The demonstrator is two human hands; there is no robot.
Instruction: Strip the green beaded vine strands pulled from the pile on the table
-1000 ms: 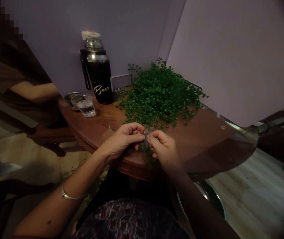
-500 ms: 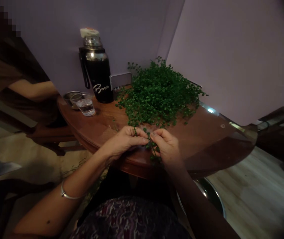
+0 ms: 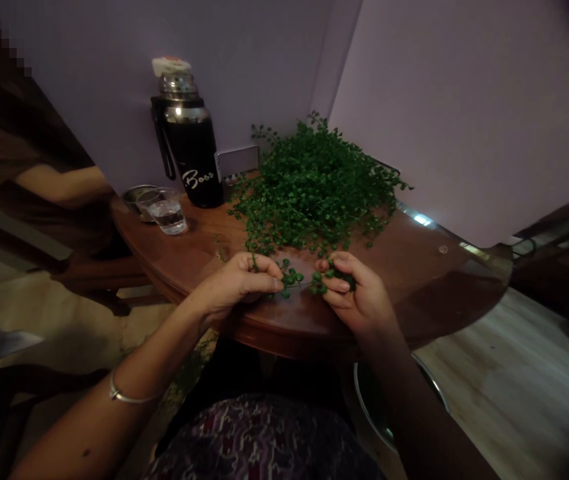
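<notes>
Head view: the person's left forearm extends from the lower left corner toward the centre of the frame, a thin silver-coloured metal bangle [image 3: 132,397] around it, and the left hand [image 3: 237,283] lies over the near edge of the table, back uppermost. Its thumb and forefinger are pinched together on a small green round-leafed sprig [image 3: 292,277], whose leaves project to the right of the fingertips; the remaining fingers are curled and partly concealed. The right forearm extends from the lower right, and the right hand [image 3: 362,297] is bent inward, facing the left. Its fingers are curled around a small bunch of dark green leaves [image 3: 318,283], some protruding on the left side. The hands are apart, with a narrow gap between them. The large heap of green leafy stems [image 3: 319,187] rests at upper centre, just beyond both hands, on the reddish-brown polished wooden table [image 3: 404,267]. At upper left stands a black and steel vacuum flask [image 3: 197,157] with a white cap; near its base is a clear tumbler [image 3: 170,219] containing clear liquid. A round metal basin [image 3: 358,390] is partly visible at lower right, below the table.
</notes>
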